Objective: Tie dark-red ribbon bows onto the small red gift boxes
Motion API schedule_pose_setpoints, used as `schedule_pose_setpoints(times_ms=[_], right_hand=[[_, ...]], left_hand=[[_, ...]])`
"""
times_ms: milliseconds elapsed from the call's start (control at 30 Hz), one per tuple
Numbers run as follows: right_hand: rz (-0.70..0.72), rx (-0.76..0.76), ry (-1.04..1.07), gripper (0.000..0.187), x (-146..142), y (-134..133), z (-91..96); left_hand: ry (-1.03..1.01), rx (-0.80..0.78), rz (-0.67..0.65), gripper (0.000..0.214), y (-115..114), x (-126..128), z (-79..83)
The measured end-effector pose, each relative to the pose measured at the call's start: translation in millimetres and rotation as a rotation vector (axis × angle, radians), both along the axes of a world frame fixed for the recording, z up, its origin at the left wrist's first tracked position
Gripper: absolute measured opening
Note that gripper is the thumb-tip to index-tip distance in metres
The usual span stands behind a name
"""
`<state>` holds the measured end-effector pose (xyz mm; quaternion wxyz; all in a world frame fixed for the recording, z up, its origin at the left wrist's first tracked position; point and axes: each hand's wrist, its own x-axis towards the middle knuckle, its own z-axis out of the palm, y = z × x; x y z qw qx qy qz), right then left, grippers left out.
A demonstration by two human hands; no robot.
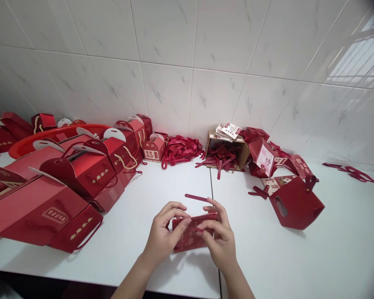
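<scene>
Low at six o'clock, a red box (pixel 190 244) is held over the white table (pixel 283 265), its left edge pinched by the left hand (pixel 163 234), its right side by the right hand (pixel 222 238). A red strip (pixel 195 197) is seen at twelve o'clock from it. Likely made of light, stiff card, it is best held softly by its edges.

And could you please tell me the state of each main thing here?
Red packet: held by left hand and right hand
Single strap: straight
Cardboard box: open, straps spilling out
Cards: loosely stacked
Ribbons: heaped, tangled
Gift boxes: folded into shape
Red tray: partly hidden
</scene>
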<state>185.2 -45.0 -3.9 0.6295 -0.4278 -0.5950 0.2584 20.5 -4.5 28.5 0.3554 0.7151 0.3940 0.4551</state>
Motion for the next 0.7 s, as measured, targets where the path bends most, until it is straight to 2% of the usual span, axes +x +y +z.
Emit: schedule_pose_setpoints(times_ms=[167,333,467,567,700], right_hand=[[-0.093,0.041,-0.048,0.015,-6,0,-1.7],[-0.111,0.081,-0.047,0.016,-8,-1,-2.4],[-0.115,0.084,-0.05,0.015,-10,-5,-3.2],[-0.155,0.097,0.006,0.007,-12,-9,-7.3],[-0.165,0.139,0.019,0.015,-9,-17,-10.4]], left_hand=[[-0.131,-0.139,-0.009,0.015,-6,6,-4.9],[-0.199,-0.23,-0.027,0.016,-10,10,-5.2],[-0.209,-0.262,-0.011,0.019,-14,9,-6.3],[-0.214,-0.266,0.012,0.021,-21,9,-8.8],[-0.223,-0.222,0.039,0.022,-34,9,-11.1]])
